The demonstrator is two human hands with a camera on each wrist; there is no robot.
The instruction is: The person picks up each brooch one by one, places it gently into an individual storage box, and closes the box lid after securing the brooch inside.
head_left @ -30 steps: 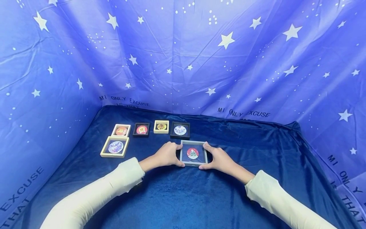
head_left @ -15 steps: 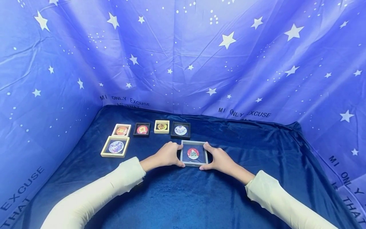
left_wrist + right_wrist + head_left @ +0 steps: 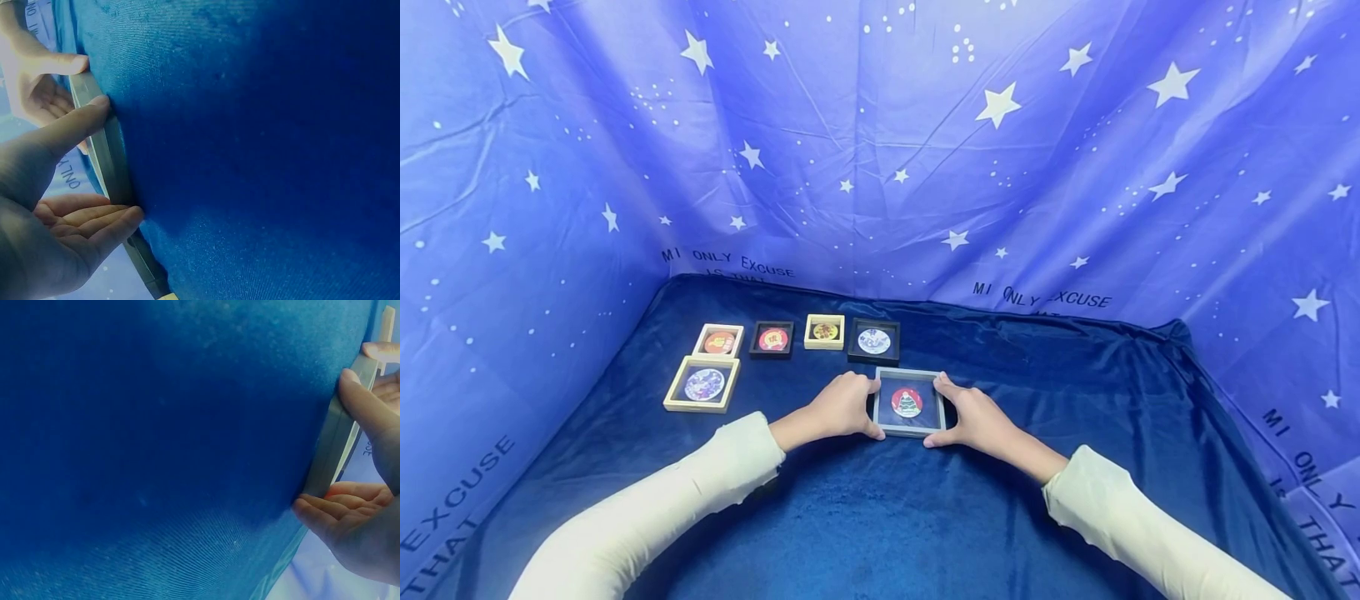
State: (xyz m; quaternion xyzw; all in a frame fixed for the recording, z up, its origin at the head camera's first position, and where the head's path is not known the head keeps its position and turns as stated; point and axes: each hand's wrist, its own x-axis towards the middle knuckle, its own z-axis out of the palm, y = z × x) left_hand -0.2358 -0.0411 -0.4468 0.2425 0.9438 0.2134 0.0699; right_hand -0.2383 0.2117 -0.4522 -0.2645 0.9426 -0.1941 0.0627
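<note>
A square grey display frame (image 3: 886,427) with a clear window lies on the blue cloth in the head view. A round red badge (image 3: 907,403) with a Christmas tree design shows in its middle. My left hand (image 3: 841,407) grips the frame's left side, thumb at the near corner and fingers at the far one. On the right side my right hand (image 3: 981,423) holds it the same way. Both wrist views show the grey frame (image 3: 111,164) edge-on, low over the cloth, thumb and fingertips at its corners.
Just behind stands a black frame (image 3: 896,352) with a blue and white disc. Farther left are another black frame (image 3: 771,355), a small cream frame (image 3: 823,346), a pale frame (image 3: 739,332) and a larger cream frame (image 3: 732,385). A starry blue curtain (image 3: 880,150) rises behind the cloth.
</note>
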